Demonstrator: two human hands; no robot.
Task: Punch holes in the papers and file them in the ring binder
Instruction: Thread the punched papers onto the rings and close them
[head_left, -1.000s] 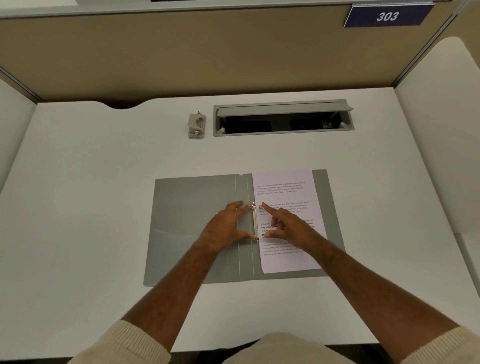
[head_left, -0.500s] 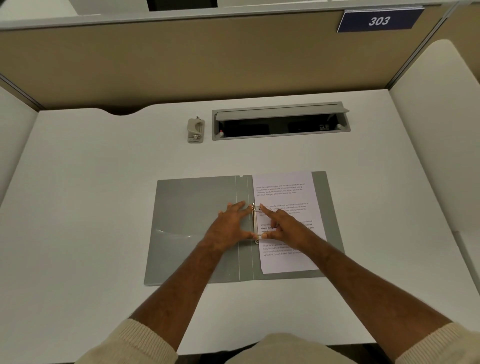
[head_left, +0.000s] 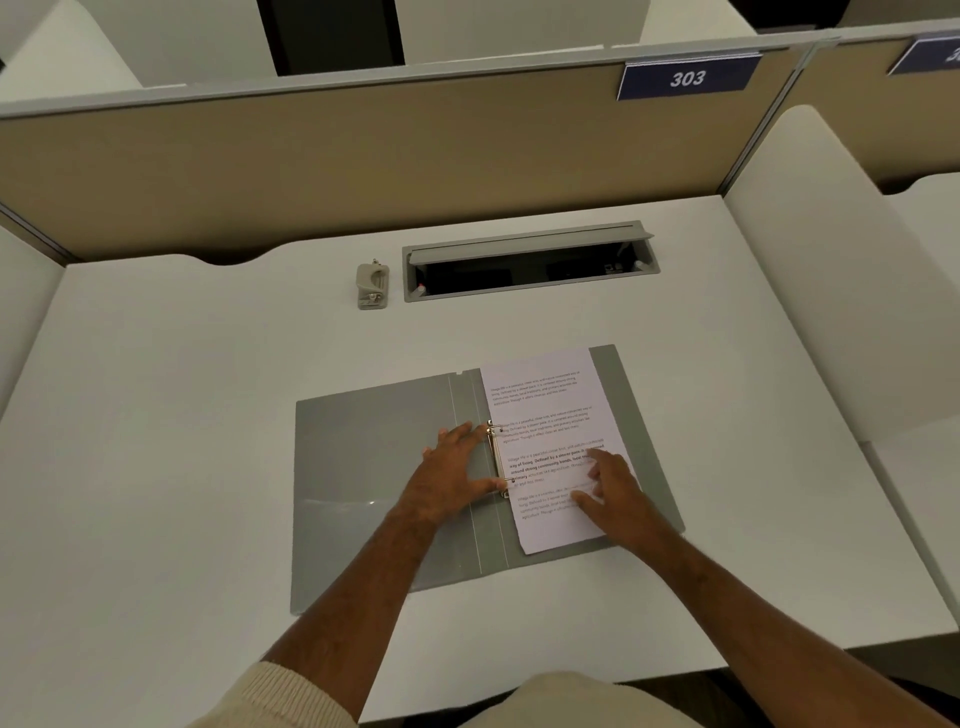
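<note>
Left grip (head_left: 451, 475) and right grip (head_left: 613, 486) seemingly flat, fingers extended.

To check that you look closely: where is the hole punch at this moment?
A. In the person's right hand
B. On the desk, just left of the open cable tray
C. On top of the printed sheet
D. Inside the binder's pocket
B: the hole punch stands untouched on the desk beside the left end of the cable tray, far from both hands.
</note>
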